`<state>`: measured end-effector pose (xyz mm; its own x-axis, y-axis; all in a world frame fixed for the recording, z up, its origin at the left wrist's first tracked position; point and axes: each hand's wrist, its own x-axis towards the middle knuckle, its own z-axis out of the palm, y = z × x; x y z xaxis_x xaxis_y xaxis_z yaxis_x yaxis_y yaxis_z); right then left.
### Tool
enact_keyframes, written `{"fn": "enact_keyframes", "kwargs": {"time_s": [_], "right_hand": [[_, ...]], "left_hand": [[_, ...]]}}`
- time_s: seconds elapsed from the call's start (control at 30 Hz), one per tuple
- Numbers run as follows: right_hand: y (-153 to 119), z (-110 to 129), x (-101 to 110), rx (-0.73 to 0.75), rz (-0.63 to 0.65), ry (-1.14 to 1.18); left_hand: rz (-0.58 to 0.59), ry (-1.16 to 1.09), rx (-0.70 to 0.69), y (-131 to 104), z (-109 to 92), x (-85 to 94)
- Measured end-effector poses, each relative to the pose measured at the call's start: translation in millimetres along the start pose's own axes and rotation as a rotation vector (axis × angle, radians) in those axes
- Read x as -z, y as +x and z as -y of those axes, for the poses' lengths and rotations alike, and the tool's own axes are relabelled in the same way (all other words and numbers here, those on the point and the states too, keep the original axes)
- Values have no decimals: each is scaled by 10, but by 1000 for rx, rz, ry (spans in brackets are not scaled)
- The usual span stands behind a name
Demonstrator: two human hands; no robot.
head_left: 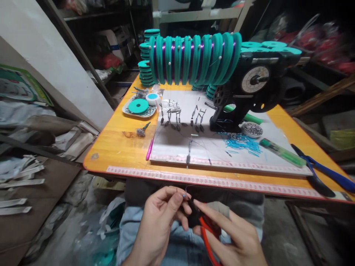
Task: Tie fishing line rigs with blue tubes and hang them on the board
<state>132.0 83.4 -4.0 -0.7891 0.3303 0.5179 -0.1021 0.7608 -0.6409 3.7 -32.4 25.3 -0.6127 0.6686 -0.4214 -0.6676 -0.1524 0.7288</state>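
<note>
Low in the head view, my left hand [163,214] is closed, its thumb and forefinger pinching a tiny blue piece [183,195] with thin line at it. My right hand [230,229] is wrapped round red-handled pliers [206,236], whose dark head is close by the left fingertips. Both hands are over my lap, in front of the table edge. Above the table hangs a row of green spools [194,59] with purple line between them. Small dark weights [177,125] dangle on lines over the white board [172,147].
On the orange table [122,147] are a tray [141,115] with a green disc, a black machine [233,96], a bowl of small metal parts [252,129], blue tubes [241,144], a green-capped tube [283,152] and blue-handled cutters [327,171]. A measuring tape [194,180] lines the front edge.
</note>
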Motion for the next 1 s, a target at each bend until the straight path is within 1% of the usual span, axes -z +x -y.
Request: {"fn": "enact_keyframes", "kwargs": {"time_s": [0.13, 0.3, 0.5, 0.63, 0.73, 0.87, 0.93, 0.97, 1.0], "right_hand": [[13, 17, 0, 15, -10, 1], [3, 27, -1, 20, -1, 29], [31, 66, 6, -20, -12, 80], [38, 56, 23, -53, 26, 165], [29, 47, 7, -41, 29, 154], [11, 103, -27, -55, 22, 135], [-24, 91, 54, -83, 24, 100], [-50, 41, 148, -109, 9, 61], [-76, -51, 285, -135, -17, 10]], "left_hand": [[-3, 4, -5, -14, -15, -20], [23, 6, -17, -33, -8, -1], [20, 5, -15, -49, -24, -7], [35, 10, -17, -55, -33, -2], [37, 16, -21, -59, -34, -7], [14, 3, -28, -62, -32, -26], [-6, 1, -29, -59, -32, -34], [-15, 0, -28, -56, -32, -37], [-23, -4, -30, -52, -32, -39]]}}
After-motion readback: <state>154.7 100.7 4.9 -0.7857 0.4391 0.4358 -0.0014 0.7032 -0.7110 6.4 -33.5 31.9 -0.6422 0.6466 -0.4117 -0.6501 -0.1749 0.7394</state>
